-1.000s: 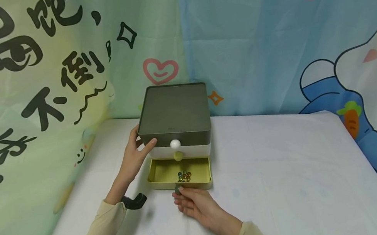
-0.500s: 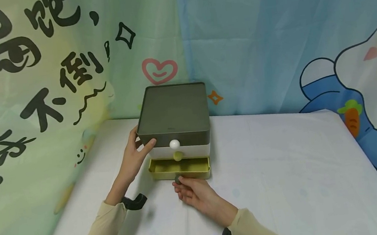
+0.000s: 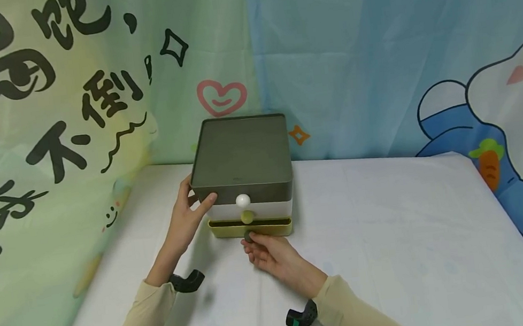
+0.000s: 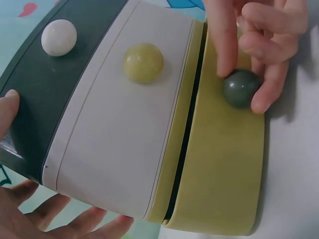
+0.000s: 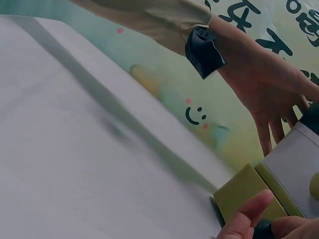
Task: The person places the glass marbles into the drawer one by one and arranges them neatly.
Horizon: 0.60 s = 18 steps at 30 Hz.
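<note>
A small desktop drawer box (image 3: 241,152) stands on the table, with a dark green top tier, a white middle tier and a yellow-green bottom drawer (image 4: 214,174). The bottom drawer sticks out slightly, a narrow dark gap showing behind its front; its inside is hidden. My right hand (image 3: 276,258) pinches this drawer's round dark green knob (image 4: 240,89) between thumb and fingers. My left hand (image 3: 184,215) steadies the box at its left front corner, thumb on the dark green front and fingers spread along the side. A white knob (image 3: 243,200) and a yellow-green knob (image 3: 247,217) sit above.
A white cloth (image 3: 396,239) covers the table. Behind and to the left hangs a printed curtain (image 3: 327,58) close to the box. Black wrist cameras (image 3: 302,317) are worn at both sleeves.
My right hand has pushed the bottom drawer inward, away from me, from well pulled out to nearly closed. The several marbles seen inside earlier are now hidden. My left hand has stayed put.
</note>
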Each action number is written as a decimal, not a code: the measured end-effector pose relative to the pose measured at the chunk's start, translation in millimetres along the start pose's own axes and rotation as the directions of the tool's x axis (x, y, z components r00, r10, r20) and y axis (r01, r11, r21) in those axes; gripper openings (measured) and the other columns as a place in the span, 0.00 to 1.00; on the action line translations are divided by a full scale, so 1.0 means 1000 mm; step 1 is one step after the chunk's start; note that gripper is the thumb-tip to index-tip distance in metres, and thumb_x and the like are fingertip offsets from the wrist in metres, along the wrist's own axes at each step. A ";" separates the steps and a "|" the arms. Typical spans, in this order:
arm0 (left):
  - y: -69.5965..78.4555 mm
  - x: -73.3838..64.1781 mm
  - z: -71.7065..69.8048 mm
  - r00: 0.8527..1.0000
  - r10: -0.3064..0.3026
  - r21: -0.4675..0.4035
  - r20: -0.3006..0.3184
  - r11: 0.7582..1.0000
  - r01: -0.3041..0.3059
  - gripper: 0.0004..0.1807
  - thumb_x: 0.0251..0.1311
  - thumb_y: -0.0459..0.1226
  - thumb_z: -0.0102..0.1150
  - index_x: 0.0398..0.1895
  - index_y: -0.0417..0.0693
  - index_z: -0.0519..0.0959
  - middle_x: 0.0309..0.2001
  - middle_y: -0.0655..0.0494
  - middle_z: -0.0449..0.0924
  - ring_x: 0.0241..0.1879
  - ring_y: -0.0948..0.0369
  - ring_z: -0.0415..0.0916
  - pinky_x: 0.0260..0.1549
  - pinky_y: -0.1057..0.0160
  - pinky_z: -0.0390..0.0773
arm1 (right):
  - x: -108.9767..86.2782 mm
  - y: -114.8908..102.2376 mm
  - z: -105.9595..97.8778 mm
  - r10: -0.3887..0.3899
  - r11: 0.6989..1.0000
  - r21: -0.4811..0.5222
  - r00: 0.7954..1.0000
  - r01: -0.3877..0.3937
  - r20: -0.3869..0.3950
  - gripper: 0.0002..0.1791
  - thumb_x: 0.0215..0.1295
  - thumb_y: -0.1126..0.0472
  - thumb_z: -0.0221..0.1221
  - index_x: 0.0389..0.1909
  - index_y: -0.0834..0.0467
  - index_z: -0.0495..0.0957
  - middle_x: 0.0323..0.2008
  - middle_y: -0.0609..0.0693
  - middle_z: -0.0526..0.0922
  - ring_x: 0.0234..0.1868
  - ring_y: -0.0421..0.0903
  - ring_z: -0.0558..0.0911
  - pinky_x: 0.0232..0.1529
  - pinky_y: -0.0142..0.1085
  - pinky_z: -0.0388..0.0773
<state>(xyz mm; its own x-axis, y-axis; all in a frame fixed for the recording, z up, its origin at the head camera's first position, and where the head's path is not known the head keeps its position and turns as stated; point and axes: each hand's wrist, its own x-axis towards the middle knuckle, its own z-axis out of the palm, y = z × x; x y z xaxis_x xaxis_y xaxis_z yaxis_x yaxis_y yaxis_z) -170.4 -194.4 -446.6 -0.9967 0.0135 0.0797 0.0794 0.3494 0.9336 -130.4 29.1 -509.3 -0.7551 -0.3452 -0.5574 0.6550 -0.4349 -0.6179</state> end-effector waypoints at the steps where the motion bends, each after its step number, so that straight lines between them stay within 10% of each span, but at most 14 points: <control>1: 0.000 0.000 0.000 1.000 -0.001 -0.001 -0.001 1.000 0.001 0.43 0.71 0.50 0.63 0.83 0.64 0.53 0.78 0.51 0.61 0.74 0.43 0.65 0.64 0.36 0.73 | 0.001 -0.001 0.000 0.000 1.000 0.003 1.000 0.000 -0.001 0.13 0.77 0.61 0.59 0.53 0.67 0.78 0.39 0.51 0.89 0.32 0.38 0.83 0.37 0.29 0.80; 18: 0.000 -0.001 0.000 1.000 0.011 -0.019 -0.002 1.000 -0.011 0.42 0.72 0.49 0.62 0.83 0.61 0.53 0.77 0.48 0.60 0.73 0.42 0.65 0.63 0.37 0.73 | 0.007 -0.012 -0.001 0.005 0.999 0.034 0.999 -0.006 0.033 0.12 0.79 0.62 0.56 0.54 0.66 0.76 0.40 0.51 0.88 0.37 0.39 0.84 0.39 0.27 0.78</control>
<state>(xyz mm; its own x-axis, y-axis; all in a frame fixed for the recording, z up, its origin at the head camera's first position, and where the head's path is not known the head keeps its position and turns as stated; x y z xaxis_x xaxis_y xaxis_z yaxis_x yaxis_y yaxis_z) -169.5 -194.3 -446.8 -0.9957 0.0156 0.0911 0.0911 0.3312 0.9392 -143.6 32.6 -506.6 -0.7522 -0.3749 -0.5419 0.6584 -0.4605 -0.5953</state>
